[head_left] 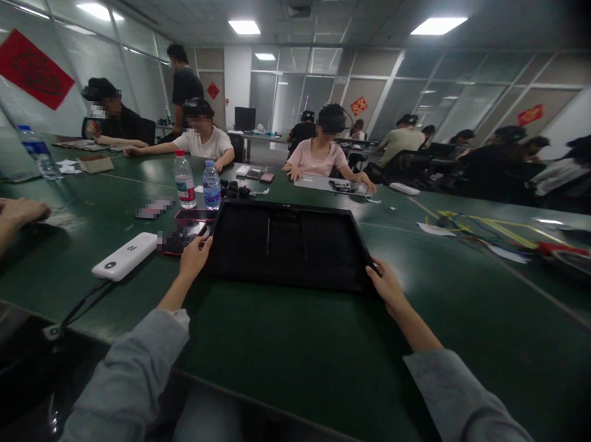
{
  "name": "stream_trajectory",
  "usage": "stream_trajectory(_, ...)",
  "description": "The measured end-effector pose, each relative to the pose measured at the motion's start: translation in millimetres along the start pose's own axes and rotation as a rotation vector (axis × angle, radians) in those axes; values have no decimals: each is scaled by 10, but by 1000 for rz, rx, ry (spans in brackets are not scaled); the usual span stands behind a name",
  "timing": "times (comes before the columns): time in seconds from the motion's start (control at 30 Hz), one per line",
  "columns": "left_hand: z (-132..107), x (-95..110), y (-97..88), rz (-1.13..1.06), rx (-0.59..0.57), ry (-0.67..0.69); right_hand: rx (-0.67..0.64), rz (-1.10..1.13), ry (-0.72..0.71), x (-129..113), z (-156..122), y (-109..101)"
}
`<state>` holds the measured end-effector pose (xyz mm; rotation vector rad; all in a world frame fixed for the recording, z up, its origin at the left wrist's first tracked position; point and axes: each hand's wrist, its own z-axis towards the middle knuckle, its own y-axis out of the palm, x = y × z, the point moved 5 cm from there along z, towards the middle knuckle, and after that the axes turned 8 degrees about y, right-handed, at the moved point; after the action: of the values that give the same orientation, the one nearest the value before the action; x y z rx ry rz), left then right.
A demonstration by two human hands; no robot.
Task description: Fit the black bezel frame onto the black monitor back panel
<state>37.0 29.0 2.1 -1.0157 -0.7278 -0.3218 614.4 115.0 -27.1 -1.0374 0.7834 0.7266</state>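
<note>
A black monitor casing (284,247), shallow and rectangular with raised edges, lies on the green table in front of me. Two thin upright lines and a small block near the top show on its dark inside. My left hand (195,253) grips its left edge, fingers closed around the side. On the opposite edge, my right hand (386,280) holds the casing with the thumb on top; the other fingers are partly hidden. Just left of my left hand lies a dark phone (184,235) with a reddish edge.
A white power bank (126,256) with a black strap lies left on the table (288,334). Two water bottles (184,179) stand behind the phone. Another person's hands (20,212) rest at far left. Yellow cables (480,225) lie right. A person in pink (317,157) sits opposite.
</note>
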Motion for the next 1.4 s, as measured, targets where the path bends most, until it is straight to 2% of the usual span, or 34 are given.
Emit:
stream_trajectory(0.1, -25, 24, -2, 30, -6, -1, 40, -93, -48, 10, 4, 21)
stream_trajectory(0.17, -59, 94, -25, 80, 22, 45, 81, -169, -90, -17, -6, 23)
stream_trajectory(0.3, -188, 399, -147, 190, 201, 283, 213, -323, -208, -227, -92, -23)
stream_trajectory(0.37, -263, 552, -168, 212, 224, 385, 269, -369, -267, -391, -174, -37)
stream_trajectory(0.47, -337, 696, -88, 256, 107, 479, 276, -395, -334, -620, -322, 16)
stream_trajectory(0.6, -370, 712, 95, 330, -95, 538, 76, -498, -411, -767, -490, 251)
stream_trajectory(0.67, -368, 688, 138, 337, -122, 549, 0, -546, -418, -776, -532, 336)
stream_trajectory(0.8, -361, 675, 141, 333, -125, 568, 3, -537, -392, -783, -518, 326)
stream_trajectory(0.93, -343, 670, 99, 299, -102, 554, 132, -487, -359, -704, -396, 158)
stream_trajectory(1.0, -312, 627, 80, 288, -70, 518, 222, -456, -310, -563, -298, 51)
stream_trajectory(1.07, -258, 541, 72, 280, -35, 457, 249, -402, -231, -363, -188, -13)
stream_trajectory(1.17, -142, 363, 71, 190, 28, 352, 158, -263, -64, -61, -47, -3)
stream_trajectory(1.23, -54, 220, 76, 72, 68, 260, 89, -184, -3, 31, -4, 30)
stream_trajectory(1.33, 61, -14, 131, -117, 33, 72, 29, -142, 20, 0, -3, 41)
stream_trajectory(1.4, 116, -116, 149, -210, 27, 43, -5, -171, 36, -69, -33, 24)
